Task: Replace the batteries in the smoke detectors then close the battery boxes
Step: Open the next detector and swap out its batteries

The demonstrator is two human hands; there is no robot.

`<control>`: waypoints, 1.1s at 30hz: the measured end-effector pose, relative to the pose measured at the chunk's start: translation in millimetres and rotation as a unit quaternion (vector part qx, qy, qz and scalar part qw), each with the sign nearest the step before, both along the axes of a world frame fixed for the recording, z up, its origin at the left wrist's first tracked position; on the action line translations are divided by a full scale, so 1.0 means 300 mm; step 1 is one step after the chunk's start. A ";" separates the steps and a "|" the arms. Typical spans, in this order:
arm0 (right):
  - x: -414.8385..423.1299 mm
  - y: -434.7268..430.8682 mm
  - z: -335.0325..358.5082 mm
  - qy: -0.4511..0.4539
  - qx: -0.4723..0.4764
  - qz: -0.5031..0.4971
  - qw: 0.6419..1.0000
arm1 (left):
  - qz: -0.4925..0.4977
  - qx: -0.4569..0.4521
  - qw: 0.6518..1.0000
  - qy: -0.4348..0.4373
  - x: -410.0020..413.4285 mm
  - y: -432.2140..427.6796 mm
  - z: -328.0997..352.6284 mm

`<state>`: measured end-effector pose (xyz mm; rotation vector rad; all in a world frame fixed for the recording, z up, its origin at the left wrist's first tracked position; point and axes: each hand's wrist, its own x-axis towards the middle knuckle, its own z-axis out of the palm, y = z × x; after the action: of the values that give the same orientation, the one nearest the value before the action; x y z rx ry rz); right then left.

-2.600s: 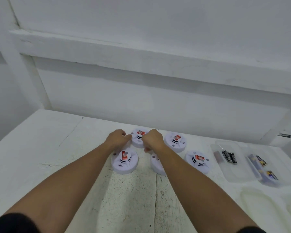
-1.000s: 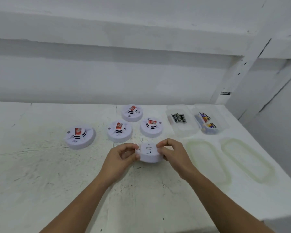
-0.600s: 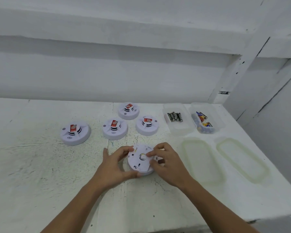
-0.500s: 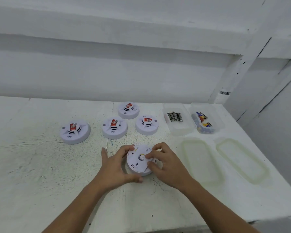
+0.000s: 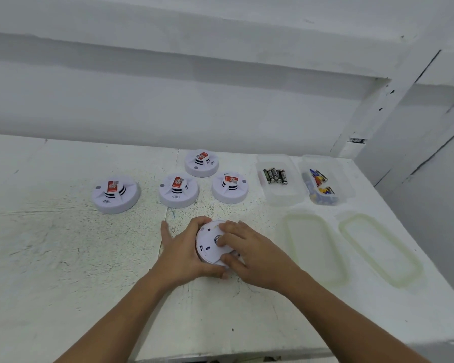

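A white round smoke detector [image 5: 209, 244] lies upside down near the table's middle, its back plate facing me. My left hand [image 5: 184, 251] cups its left rim. My right hand [image 5: 249, 254] grips its right side, fingers pressed on the back plate. Several more detectors with red labels stand upright behind: one at the left [image 5: 116, 194], one in the middle [image 5: 178, 190], one at the back [image 5: 201, 162], one to the right [image 5: 230, 187]. A clear box of dark batteries [image 5: 274, 176] and a second box of coloured batteries [image 5: 320, 186] sit at the back right.
Two clear box lids [image 5: 313, 247] [image 5: 379, 248] lie flat to the right of my hands. The white table [image 5: 63, 258] ends at a front edge near me and a right edge past the lids. A white wall rises behind.
I lifted one detector from the group, brought it nearer and turned it upside down. Both hands have since shifted their grip around it on the table.
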<state>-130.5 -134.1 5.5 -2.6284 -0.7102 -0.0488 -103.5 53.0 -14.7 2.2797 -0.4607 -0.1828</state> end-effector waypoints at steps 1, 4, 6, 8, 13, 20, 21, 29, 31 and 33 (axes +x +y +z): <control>0.001 0.004 0.003 0.006 0.000 -0.002 1.000 | 0.001 -0.002 1.000 -0.004 0.003 -0.001 -0.004; 0.004 0.013 0.007 0.048 0.008 -0.012 0.999 | 0.003 -0.010 1.000 -0.010 0.008 -0.001 -0.016; 0.006 0.013 0.013 0.078 0.011 -0.019 0.997 | 0.005 -0.013 1.000 -0.010 0.011 -0.005 -0.015; 0.021 0.015 0.011 0.108 0.011 -0.020 0.994 | 0.010 -0.012 1.000 -0.001 0.021 -0.007 -0.018; 0.032 0.001 -0.003 0.135 0.027 -0.015 0.990 | 0.000 -0.013 1.000 -0.012 0.023 -0.003 -0.025; 0.067 -0.027 0.008 0.169 0.063 0.031 0.983 | -0.003 -0.007 1.000 -0.002 0.039 0.003 -0.041; 0.068 -0.028 0.010 0.175 0.068 0.034 0.982 | -0.004 -0.008 1.000 -0.001 0.039 0.004 -0.041; 0.115 -0.038 0.062 0.196 0.051 0.053 0.978 | -0.005 -0.033 0.999 0.027 0.031 0.007 -0.026; 0.129 -0.027 0.082 0.191 0.027 0.061 0.979 | 0.005 -0.044 0.999 0.029 0.027 0.006 -0.027; 0.143 -0.013 0.100 0.181 0.002 0.068 0.981 | 0.017 -0.046 0.998 0.028 0.024 0.005 -0.027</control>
<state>-87.8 -138.0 35.5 -2.4785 -0.7538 0.4540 -96.3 54.6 -22.8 2.1853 -0.3942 -0.2036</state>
